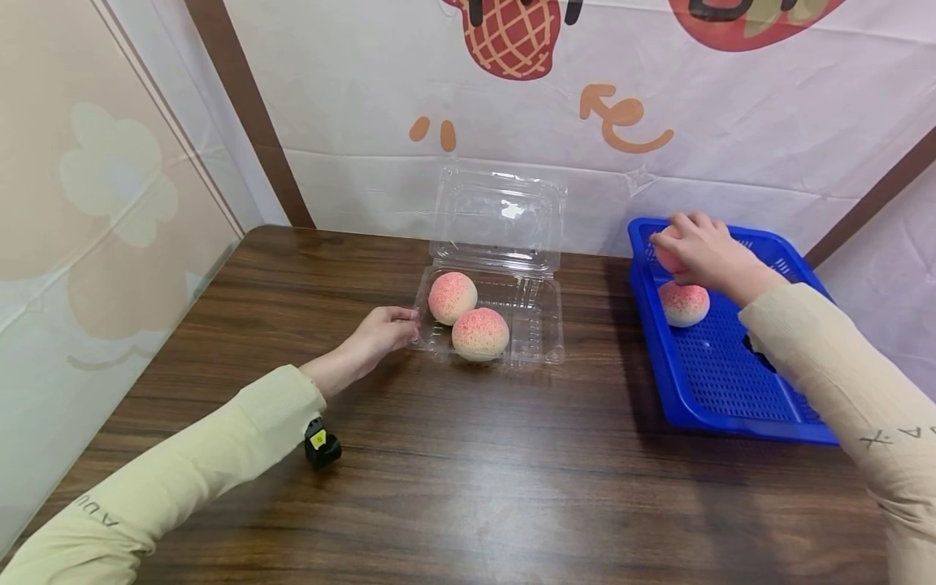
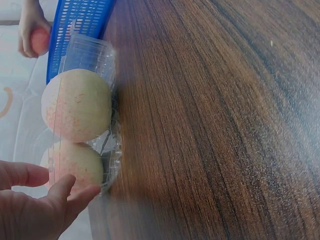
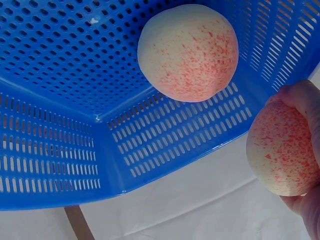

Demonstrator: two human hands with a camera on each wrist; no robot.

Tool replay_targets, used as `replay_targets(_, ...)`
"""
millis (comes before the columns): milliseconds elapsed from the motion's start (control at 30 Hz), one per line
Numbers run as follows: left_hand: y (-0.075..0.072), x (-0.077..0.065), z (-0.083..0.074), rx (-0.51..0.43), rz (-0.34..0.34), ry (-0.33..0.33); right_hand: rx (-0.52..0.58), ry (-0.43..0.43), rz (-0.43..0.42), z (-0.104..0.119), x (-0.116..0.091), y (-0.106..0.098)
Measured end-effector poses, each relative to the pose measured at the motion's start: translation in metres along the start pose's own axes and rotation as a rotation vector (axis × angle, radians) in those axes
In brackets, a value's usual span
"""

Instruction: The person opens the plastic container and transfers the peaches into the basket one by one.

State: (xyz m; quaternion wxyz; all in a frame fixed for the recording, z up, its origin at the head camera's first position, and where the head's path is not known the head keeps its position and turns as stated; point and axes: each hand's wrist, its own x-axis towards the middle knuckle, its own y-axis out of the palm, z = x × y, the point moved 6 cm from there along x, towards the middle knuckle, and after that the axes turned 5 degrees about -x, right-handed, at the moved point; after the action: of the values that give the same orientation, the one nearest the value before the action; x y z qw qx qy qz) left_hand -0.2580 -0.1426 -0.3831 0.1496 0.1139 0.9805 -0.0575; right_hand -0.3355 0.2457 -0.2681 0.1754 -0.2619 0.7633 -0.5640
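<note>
In the head view my right hand (image 1: 705,252) grips a pink-and-cream peach (image 1: 669,250) above the far left corner of a blue plastic basket (image 1: 661,382). The right wrist view shows this held peach (image 3: 285,150) beside the basket's rim. Another peach (image 1: 684,305) lies inside the basket. My left hand (image 1: 380,335) holds the left edge of a clear plastic clamshell container (image 1: 537,321), thumb and fingers at its rim. Two peaches sit in the container's left part, a rear peach (image 1: 452,297) and a front peach (image 1: 480,335). Its lid (image 1: 500,219) stands raised at the back.
The dark wooden table (image 1: 497,471) carries the container in the middle and the basket at the right. A printed cloth (image 1: 351,106) hangs behind the table. A black wrist camera (image 1: 322,447) hangs below my left cuff.
</note>
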Motion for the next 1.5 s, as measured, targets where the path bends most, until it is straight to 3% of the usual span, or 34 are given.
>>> replay_targets(467, 0.0, 0.0, -0.001, -0.007, 0.005, -0.007, 0.021, 0.035, 0.039, -0.008, -0.005, 0.006)
replay_targets(967, 0.0, 0.0, 0.0, -0.005, -0.006, -0.001, 0.026, 0.06, -0.007, -0.018, -0.015, 0.007)
replay_targets(1333, 0.001, -0.001, -0.001, -0.011, -0.001, -0.008, 0.051, 0.129, 0.075, -0.031, -0.023, 0.016)
replay_targets(1500, 0.0, -0.001, -0.001, -0.012, -0.003, -0.018, 0.07, 0.133, 0.031, -0.035, -0.028, 0.016)
